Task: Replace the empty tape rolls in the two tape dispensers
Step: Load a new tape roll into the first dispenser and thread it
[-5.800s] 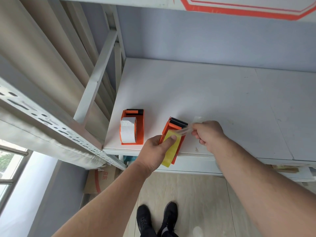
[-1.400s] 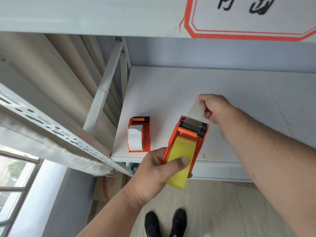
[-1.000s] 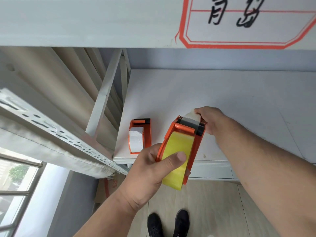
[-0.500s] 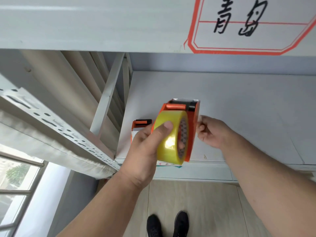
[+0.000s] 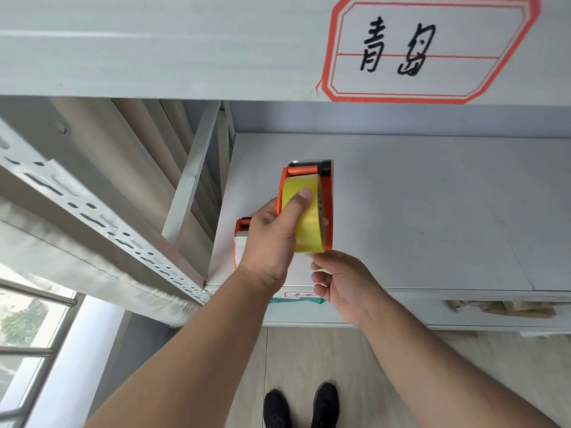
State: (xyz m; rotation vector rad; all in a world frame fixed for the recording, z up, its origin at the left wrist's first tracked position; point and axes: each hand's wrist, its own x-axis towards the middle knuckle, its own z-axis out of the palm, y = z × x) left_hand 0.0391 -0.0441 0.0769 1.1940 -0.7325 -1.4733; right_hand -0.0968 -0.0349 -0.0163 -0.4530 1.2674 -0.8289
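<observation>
My left hand grips an orange tape dispenser loaded with a yellow tape roll, thumb pressed on the roll, held above the white shelf. My right hand is just below the dispenser's near end, fingers curled, fingertips touching its lower edge. A second orange dispenser holding a white roll lies on the shelf at the left, mostly hidden behind my left hand.
A grey upper shelf beam with a red-bordered handwritten label hangs overhead. A perforated metal upright and diagonal brace stand left. The shelf front edge carries a small label. My shoes are on the floor below.
The dispenser was lifted from the shelf and turned; my right hand let go of the tape end at the cutter and moved down under the dispenser's near end.
</observation>
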